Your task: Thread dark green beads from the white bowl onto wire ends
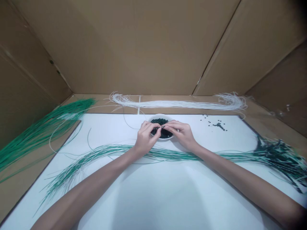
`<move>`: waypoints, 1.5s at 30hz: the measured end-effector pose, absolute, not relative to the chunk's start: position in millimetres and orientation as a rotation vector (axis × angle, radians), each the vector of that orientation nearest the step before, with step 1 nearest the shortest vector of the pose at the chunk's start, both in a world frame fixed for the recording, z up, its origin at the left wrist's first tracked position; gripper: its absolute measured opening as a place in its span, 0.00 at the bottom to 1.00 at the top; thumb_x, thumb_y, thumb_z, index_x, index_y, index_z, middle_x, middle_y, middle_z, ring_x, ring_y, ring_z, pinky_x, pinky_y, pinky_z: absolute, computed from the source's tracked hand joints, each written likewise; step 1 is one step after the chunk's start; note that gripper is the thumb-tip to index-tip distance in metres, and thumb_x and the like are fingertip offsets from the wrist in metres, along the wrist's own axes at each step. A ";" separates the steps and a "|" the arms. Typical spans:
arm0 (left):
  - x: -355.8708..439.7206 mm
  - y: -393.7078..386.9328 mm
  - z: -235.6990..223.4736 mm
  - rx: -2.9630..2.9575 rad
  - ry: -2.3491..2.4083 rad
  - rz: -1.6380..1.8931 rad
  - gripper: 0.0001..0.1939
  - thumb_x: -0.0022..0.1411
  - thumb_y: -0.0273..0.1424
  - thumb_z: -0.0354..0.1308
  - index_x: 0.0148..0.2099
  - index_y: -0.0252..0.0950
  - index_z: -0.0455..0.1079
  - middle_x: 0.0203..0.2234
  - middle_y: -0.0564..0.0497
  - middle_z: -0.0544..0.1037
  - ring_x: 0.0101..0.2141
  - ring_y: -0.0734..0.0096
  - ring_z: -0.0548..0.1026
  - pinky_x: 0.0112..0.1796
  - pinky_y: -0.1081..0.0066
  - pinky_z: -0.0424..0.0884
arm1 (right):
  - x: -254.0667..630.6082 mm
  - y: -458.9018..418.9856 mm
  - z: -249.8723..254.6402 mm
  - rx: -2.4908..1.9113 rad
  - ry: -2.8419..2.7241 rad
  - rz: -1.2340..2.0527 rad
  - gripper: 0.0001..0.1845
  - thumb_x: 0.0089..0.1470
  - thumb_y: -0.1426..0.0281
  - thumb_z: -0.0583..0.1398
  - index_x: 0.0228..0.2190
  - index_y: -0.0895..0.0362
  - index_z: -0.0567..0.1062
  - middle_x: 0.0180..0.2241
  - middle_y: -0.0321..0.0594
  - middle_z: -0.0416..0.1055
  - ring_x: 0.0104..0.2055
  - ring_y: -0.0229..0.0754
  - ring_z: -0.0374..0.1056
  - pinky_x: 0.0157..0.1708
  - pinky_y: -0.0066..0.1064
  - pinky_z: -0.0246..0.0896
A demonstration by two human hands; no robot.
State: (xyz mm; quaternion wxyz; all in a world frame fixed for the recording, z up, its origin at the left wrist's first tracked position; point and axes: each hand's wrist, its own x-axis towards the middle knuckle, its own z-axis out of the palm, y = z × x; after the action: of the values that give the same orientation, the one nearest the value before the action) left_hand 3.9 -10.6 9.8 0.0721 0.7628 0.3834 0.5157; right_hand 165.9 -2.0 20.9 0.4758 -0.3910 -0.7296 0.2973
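Observation:
Above a white bowl [161, 115] filled with small dark green-black beads [159, 121], my two hands meet fingertip to fingertip. My left hand [146, 135] is closed in a pinch, and a thin white strand [128, 125] runs into it from the left. In a matching pinch, my right hand [183, 133] has its thumb and forefinger at the same spot. A tiny dark piece and a pale tip show between the fingers, too small to make out clearly. Beneath both forearms lies a long bundle of green and white strands [172, 155].
Loose dark beads [218, 125] are scattered right of the bowl. White strands [177, 104] lie along the back edge, and green strands [48, 127] at the left. Dark beaded ends [280, 156] spread at the right. Cardboard walls [134, 48] enclose the white board [155, 191].

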 end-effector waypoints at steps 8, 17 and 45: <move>4.3 -10.7 10.9 2.300 1.138 1.551 0.03 0.56 0.27 0.51 0.33 0.35 0.66 0.25 0.52 0.73 0.29 0.73 0.64 0.33 0.72 0.64 | 166.1 -2.6 22.0 -0.975 -1.784 0.721 0.07 0.48 0.67 0.58 0.28 0.53 0.77 0.31 0.38 0.74 0.35 0.40 0.68 0.40 0.35 0.60; 4.0 -10.4 10.6 2.328 1.116 1.551 0.04 0.56 0.27 0.51 0.33 0.35 0.67 0.25 0.52 0.73 0.29 0.73 0.65 0.34 0.71 0.64 | 165.5 -2.2 24.3 -0.987 -1.812 0.689 0.08 0.48 0.67 0.57 0.28 0.53 0.77 0.31 0.38 0.74 0.35 0.40 0.68 0.39 0.34 0.61; 4.2 -6.4 4.1 2.295 1.115 1.601 0.07 0.55 0.27 0.55 0.37 0.35 0.70 0.26 0.52 0.75 0.29 0.75 0.67 0.31 0.74 0.67 | 167.5 -3.1 31.9 -1.002 -2.005 0.279 0.09 0.49 0.71 0.55 0.29 0.55 0.76 0.28 0.39 0.73 0.26 0.36 0.66 0.25 0.26 0.62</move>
State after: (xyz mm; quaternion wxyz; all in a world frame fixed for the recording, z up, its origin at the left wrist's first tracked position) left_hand 4.2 -6.4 4.1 0.0647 0.7604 0.3692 0.5303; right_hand 167.5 -3.1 31.9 0.4273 -0.4010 -0.8026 0.1117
